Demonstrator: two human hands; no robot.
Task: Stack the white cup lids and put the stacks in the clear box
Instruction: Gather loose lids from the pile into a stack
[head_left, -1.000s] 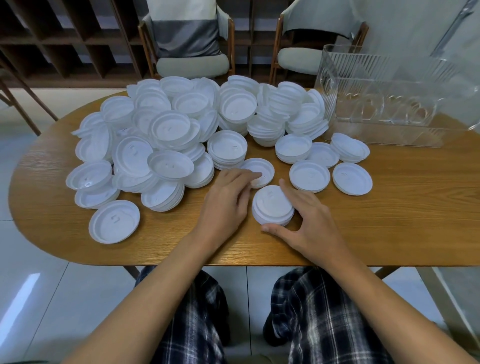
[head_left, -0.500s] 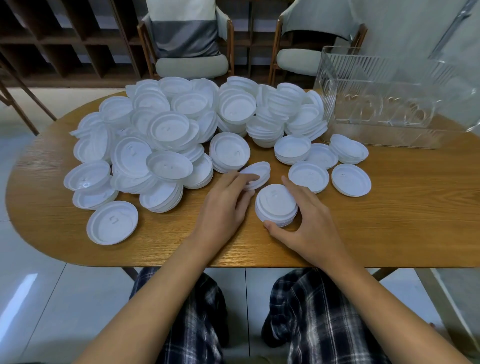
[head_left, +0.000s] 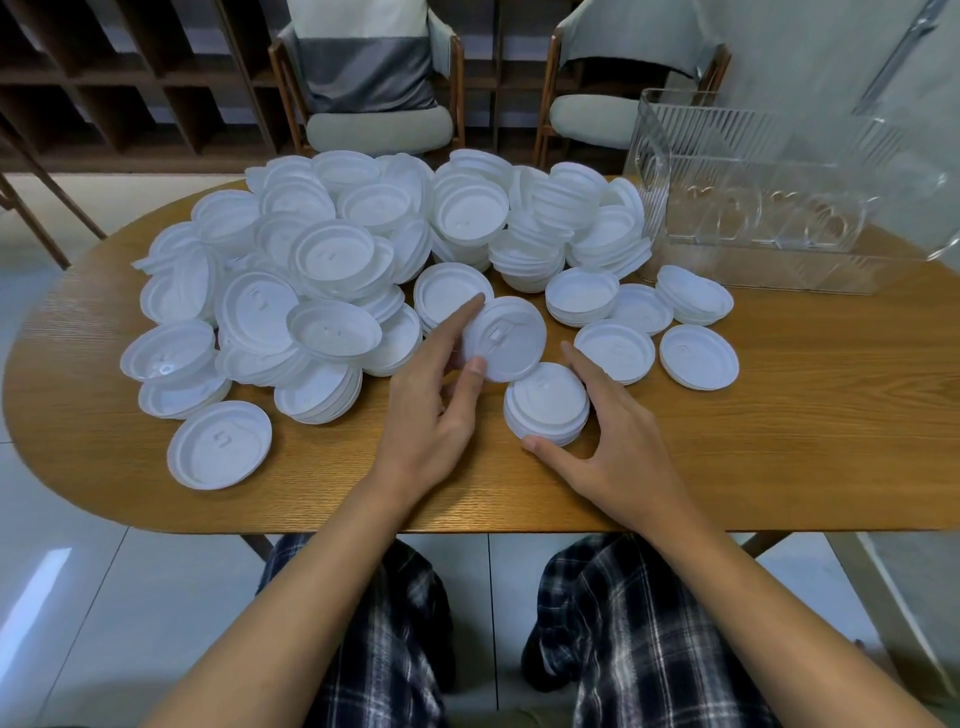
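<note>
A big heap of white cup lids (head_left: 332, 270) covers the left and middle of the wooden table (head_left: 779, 415). My left hand (head_left: 431, 410) pinches one white lid (head_left: 506, 338) between thumb and fingers, tilted up just left of and above a short stack of lids (head_left: 548, 402). My right hand (head_left: 618, 452) curls round that stack, thumb at its front edge and fingers along its right side. The clear box (head_left: 779, 192) stands at the back right with no lids visible inside.
Small stacks and single lids (head_left: 698, 356) lie between the stack and the box. One lone lid (head_left: 218, 444) sits near the front left edge. Two chairs (head_left: 379, 98) stand behind the table. My checked trousers show below the table's front edge.
My left hand has picked a lid off the table and lifted it, tilted, toward the stack. My right hand has stayed round the stack.
</note>
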